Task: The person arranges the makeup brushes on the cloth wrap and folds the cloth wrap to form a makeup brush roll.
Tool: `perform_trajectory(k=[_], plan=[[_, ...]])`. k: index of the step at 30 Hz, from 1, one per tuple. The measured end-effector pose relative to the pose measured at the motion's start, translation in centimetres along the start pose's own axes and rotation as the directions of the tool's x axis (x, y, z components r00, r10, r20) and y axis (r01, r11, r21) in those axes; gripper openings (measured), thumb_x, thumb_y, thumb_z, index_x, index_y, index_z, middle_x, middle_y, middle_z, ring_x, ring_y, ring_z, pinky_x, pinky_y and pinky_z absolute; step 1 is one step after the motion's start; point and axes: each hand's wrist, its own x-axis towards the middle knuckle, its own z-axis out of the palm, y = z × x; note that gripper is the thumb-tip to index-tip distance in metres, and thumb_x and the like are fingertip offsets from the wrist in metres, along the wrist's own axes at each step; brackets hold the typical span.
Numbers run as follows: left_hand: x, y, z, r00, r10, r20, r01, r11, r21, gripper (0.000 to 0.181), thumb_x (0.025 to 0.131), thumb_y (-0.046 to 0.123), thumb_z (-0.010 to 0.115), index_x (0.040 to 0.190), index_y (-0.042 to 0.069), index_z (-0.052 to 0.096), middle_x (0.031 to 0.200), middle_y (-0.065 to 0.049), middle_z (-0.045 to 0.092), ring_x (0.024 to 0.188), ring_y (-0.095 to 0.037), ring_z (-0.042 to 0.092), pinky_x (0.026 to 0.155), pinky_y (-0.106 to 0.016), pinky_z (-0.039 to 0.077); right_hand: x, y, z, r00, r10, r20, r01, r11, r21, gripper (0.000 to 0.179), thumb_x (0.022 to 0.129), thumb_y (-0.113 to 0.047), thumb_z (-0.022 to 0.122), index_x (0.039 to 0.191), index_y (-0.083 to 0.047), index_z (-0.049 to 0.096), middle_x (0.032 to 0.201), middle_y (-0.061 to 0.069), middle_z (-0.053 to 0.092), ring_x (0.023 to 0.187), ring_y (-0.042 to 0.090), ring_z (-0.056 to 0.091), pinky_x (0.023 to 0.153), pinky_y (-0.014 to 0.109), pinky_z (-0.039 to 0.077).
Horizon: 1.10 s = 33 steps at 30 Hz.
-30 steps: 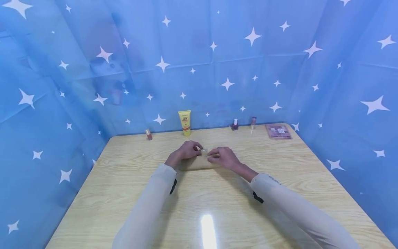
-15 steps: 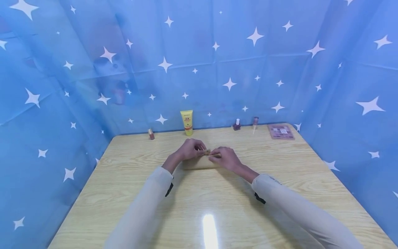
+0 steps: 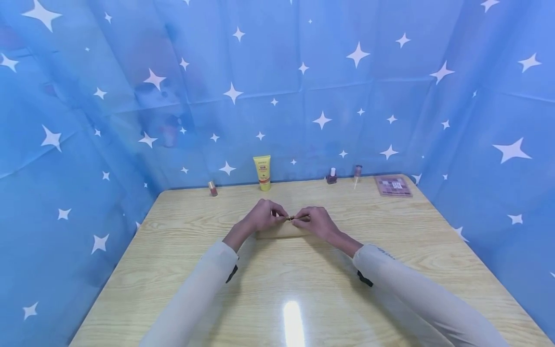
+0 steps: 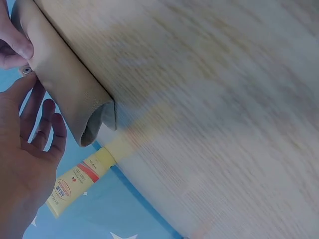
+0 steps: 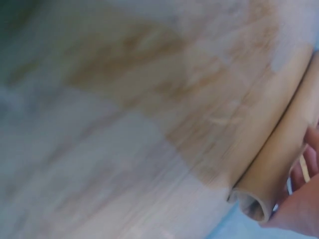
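A tan, leather-like roll (image 3: 282,233) lies across the table, its curled layers open at the end (image 4: 97,124) in the left wrist view. My left hand (image 3: 263,215) pinches a short strap at the roll's upper middle between thumb and forefinger. A small round metal snap (image 4: 27,70) shows beside that fingertip. From the other side, my right hand (image 3: 317,222) pinches the roll at the same spot, thumb and forefinger almost meeting the left fingertips. In the right wrist view the right hand (image 5: 299,199) is partly cut off, its fingertips against the roll (image 5: 279,154).
Behind the roll, a yellow squeeze tube (image 3: 262,173) stands on its cap. Along the table's back edge are a small red-brown bottle (image 3: 213,189), a dark nail polish bottle (image 3: 331,177), a slim tube (image 3: 357,176) and an eyeshadow palette (image 3: 393,186). A blue starred curtain (image 3: 277,72) surrounds the table.
The strap with its metal studs stood visible between the hands; it has since tipped over and is now mostly covered by fingertips. The left fingers have come down closer to the right ones.
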Motion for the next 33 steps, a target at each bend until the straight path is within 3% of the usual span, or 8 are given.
perform_trajectory(k=[5, 14, 20, 25, 33], plan=[[-0.2, 0.2, 0.0, 1.000, 0.010, 0.014, -0.010, 0.999, 0.053, 0.013, 0.098, 0.014, 0.072, 0.104, 0.017, 0.084, 0.094, 0.009, 0.077, 0.077, -0.006, 0.062, 0.068, -0.023, 0.052, 0.0, -0.1, 0.0, 1.000, 0.013, 0.002, -0.013, 0.999, 0.039, 0.009, 0.093, -0.022, 0.081, 0.097, -0.014, 0.082, 0.096, -0.001, 0.078, 0.088, 0.012, 0.075, 0.084, 0.035, 0.062], [-0.2, 1.0, 0.2, 0.997, 0.049, 0.053, -0.057, 0.985, 0.160, 0.013, 0.098, 0.020, 0.073, 0.106, 0.016, 0.082, 0.096, 0.007, 0.076, 0.087, -0.007, 0.063, 0.078, -0.026, 0.054, 0.0, -0.2, -0.1, 1.000, 0.014, -0.004, -0.014, 1.000, 0.023, 0.007, 0.093, -0.022, 0.080, 0.095, -0.016, 0.081, 0.096, -0.002, 0.077, 0.089, 0.012, 0.075, 0.083, 0.034, 0.062], [-0.3, 1.1, 0.7, 0.998, 0.018, 0.057, -0.028, 0.985, 0.173, 0.011, 0.094, 0.024, 0.079, 0.103, 0.017, 0.079, 0.094, 0.009, 0.072, 0.090, -0.008, 0.060, 0.080, -0.026, 0.053, -0.1, -0.1, 0.0, 1.000, 0.001, -0.008, -0.001, 0.999, 0.032, 0.011, 0.093, -0.021, 0.081, 0.101, -0.013, 0.078, 0.096, 0.000, 0.077, 0.091, 0.016, 0.075, 0.084, 0.036, 0.062], [-0.4, 1.1, 0.9, 0.999, 0.010, 0.037, -0.015, 0.990, 0.140, 0.012, 0.093, 0.021, 0.082, 0.103, 0.016, 0.079, 0.093, 0.008, 0.073, 0.087, -0.007, 0.062, 0.078, -0.024, 0.053, 0.0, 0.0, 0.2, 0.998, -0.064, -0.003, 0.063, 0.995, -0.073, 0.021, 0.094, -0.023, 0.079, 0.112, -0.010, 0.078, 0.101, 0.002, 0.077, 0.094, 0.019, 0.073, 0.085, 0.038, 0.060], [-0.3, 1.1, 1.4, 0.998, 0.055, -0.023, -0.052, 0.992, 0.119, 0.012, 0.094, 0.014, 0.078, 0.105, 0.010, 0.082, 0.092, 0.001, 0.076, 0.082, -0.008, 0.063, 0.074, -0.023, 0.054, -0.1, 0.0, 0.1, 0.991, -0.131, -0.019, 0.124, 0.973, -0.192, 0.019, 0.096, -0.027, 0.077, 0.108, -0.012, 0.080, 0.103, 0.002, 0.075, 0.091, 0.019, 0.070, 0.081, 0.038, 0.058]])
